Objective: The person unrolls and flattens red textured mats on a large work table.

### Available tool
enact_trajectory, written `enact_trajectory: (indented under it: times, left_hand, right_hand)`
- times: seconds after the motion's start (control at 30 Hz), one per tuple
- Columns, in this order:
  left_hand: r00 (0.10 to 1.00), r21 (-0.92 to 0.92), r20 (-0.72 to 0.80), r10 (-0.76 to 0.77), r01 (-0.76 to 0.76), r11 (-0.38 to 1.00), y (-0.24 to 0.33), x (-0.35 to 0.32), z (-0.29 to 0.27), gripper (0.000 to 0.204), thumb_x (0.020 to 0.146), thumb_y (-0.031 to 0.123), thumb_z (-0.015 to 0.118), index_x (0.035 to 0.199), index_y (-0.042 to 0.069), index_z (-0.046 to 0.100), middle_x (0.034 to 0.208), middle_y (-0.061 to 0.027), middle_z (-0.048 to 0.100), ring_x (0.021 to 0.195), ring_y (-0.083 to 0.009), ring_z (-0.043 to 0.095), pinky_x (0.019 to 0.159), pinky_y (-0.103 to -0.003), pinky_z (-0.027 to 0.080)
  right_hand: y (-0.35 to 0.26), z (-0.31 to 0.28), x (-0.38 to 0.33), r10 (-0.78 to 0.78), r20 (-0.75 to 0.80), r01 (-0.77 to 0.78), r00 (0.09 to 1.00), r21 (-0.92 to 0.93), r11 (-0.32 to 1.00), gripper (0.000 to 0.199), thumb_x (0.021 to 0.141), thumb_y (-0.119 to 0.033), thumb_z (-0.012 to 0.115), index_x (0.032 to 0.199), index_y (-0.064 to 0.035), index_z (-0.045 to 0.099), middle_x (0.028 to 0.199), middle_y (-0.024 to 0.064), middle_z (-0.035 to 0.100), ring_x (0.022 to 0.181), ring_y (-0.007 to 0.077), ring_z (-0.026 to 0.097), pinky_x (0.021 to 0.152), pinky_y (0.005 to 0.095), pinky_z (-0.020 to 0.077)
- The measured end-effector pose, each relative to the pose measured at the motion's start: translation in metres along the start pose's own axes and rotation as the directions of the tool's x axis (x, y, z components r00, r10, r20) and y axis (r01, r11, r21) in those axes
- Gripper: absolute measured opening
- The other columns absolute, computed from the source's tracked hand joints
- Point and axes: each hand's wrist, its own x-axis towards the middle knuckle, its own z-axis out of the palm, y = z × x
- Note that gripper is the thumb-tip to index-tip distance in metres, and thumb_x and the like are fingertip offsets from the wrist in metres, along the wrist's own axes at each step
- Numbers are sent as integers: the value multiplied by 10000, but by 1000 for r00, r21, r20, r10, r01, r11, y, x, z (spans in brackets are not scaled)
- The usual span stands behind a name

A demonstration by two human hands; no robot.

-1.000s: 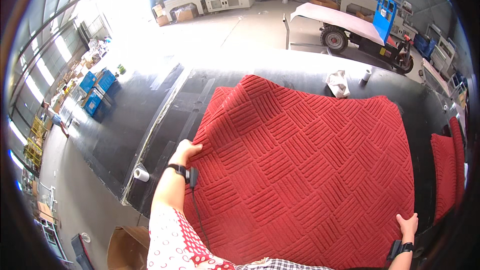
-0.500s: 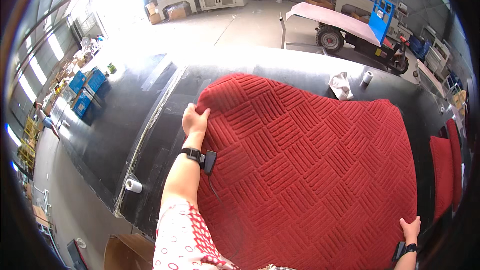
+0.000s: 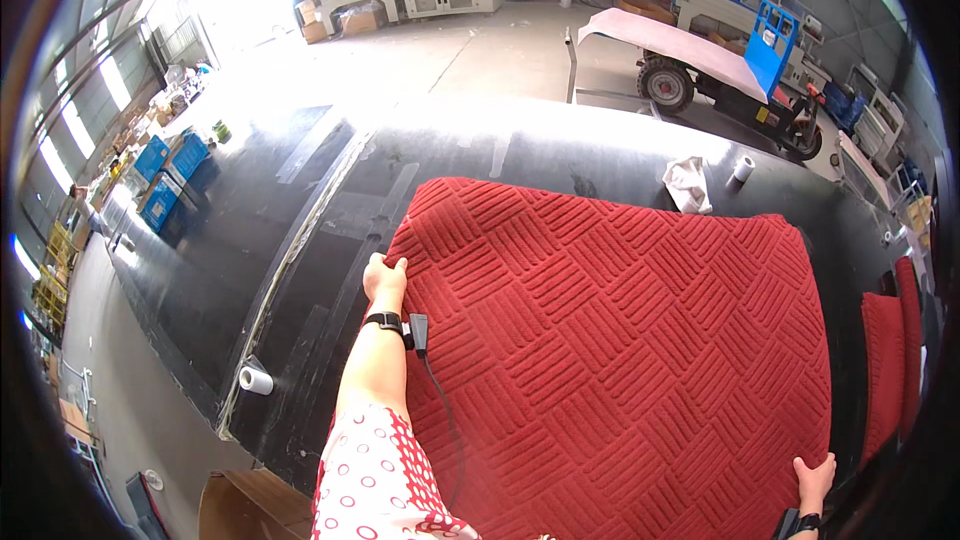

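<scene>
A large red mat [image 3: 620, 340] with a raised basket-weave pattern of ribs lies over the black table [image 3: 225, 230] in front of me. My left hand [image 3: 384, 280] is closed on its left edge, a little below the far left corner, thumb on top. At the near right, my right hand [image 3: 815, 481] grips the mat's right edge, its fingers partly hidden. Both wrists carry black straps with a small dark device. From the left one a thin cable runs down over the mat.
Beyond the mat lie a crumpled white cloth [image 3: 686, 186] and a white roll [image 3: 742, 171]. Another white roll [image 3: 257, 380] is at the left. More red mats [image 3: 882, 370] sit at the right. A cardboard box [image 3: 255, 506] stands below the table edge; a flatbed tricycle [image 3: 690, 55] is parked behind.
My left hand has come nearer, bringing the mat's far left corner down, and that raised part now lies flatter. My right hand has shifted slightly nearer, still at the right edge.
</scene>
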Motion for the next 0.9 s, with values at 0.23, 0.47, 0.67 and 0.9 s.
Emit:
enact_trajectory:
  times: [0.23, 0.47, 0.67, 0.9]
  left_hand:
    - [989, 66, -142, 47, -37, 997, -14, 7, 10, 384, 795, 324, 781, 1044, 62, 651, 1020, -178, 698, 974, -352, 669, 848, -458, 525]
    - [993, 46, -115, 16, -10, 999, -17, 18, 8, 324, 786, 305, 766, 962, 55, 659, 956, -180, 703, 924, -357, 676, 806, -451, 526]
    - [994, 38, -24, -105, 106, 994, -19, 21, -2, 294, 739, 331, 762, 849, 68, 690, 912, -153, 721, 888, -328, 696, 804, -425, 540]
    - [997, 171, 9, -77, 75, 982, -8, 7, -15, 392, 786, 372, 753, 1015, 64, 669, 1087, -166, 672, 1043, -327, 642, 893, -418, 524]
  right_hand:
    - [-9, 4, 8, -83, -88, 89, 993, 68, 994, 677, 624, -227, 852, 1184, -34, 526, 1146, 193, 585, 1118, 396, 556, 961, 475, 450]
    - [9, 12, 19, -189, -144, 208, 971, 124, 970, 640, 667, -161, 826, 1209, -19, 517, 1129, 190, 583, 1101, 399, 558, 962, 459, 450]
    - [-4, 11, 25, -212, -155, 219, 965, 31, 975, 665, 689, -203, 820, 1244, -32, 496, 1180, 183, 566, 1153, 394, 540, 966, 465, 445]
    - [-19, 7, 21, -46, -16, 45, 999, -69, 997, 788, 667, -309, 834, 1313, -99, 434, 1261, 153, 517, 1223, 372, 486, 976, 559, 412]
